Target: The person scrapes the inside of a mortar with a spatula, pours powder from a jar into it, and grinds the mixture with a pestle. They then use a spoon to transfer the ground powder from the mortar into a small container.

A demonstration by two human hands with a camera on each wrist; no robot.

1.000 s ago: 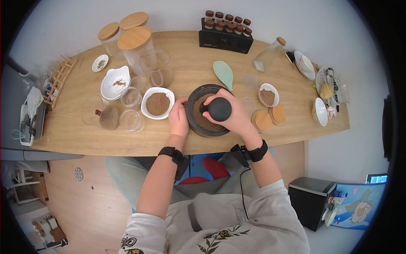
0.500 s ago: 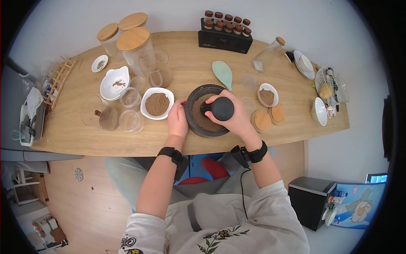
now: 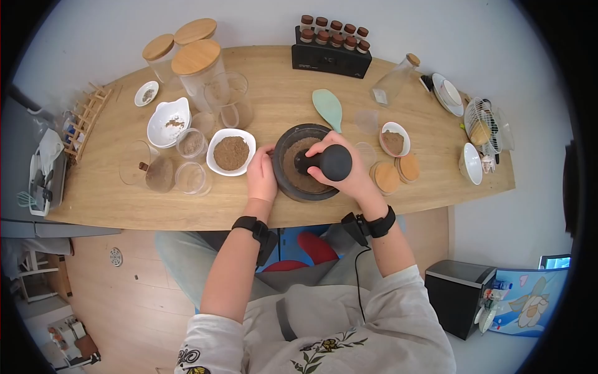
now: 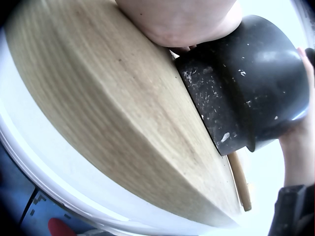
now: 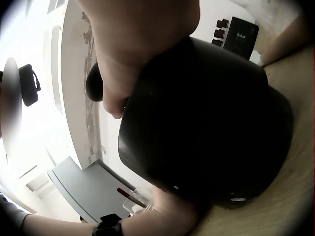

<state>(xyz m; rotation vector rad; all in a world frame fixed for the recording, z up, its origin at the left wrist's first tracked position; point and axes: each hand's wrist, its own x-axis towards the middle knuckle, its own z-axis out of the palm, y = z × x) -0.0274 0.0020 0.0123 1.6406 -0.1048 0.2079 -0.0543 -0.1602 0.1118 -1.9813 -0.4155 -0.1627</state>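
Mortar: a dark stone mortar [image 3: 303,163] stands near the front edge of the wooden table [image 3: 280,106], holding brown ground powder.
Pestle: a black pestle [image 3: 328,162] leans into the mortar, its rounded head up and tilted to the right.
White bowl: a bowl [image 3: 232,151] just left of the mortar is filled with brown powder.
Other bowls: a small pink-rimmed bowl [image 3: 395,139] to the right holds brown powder; a white dish [image 3: 169,121] at left holds a few scraps.
Jars: three glass jars with wooden lids [image 3: 195,57] stand at the back left.
Spice rack: a black rack [image 3: 332,56] carries ten brown-capped bottles in two rows.
Loose lids: two round cork lids [image 3: 397,172] lie right of the mortar.
Right hand: the right hand [image 3: 346,168] has its fingers wrapped round the pestle's shaft, wrist bent down.
Left hand: the left hand [image 3: 262,176] rests against the mortar's left wall, fingers curved on its side.
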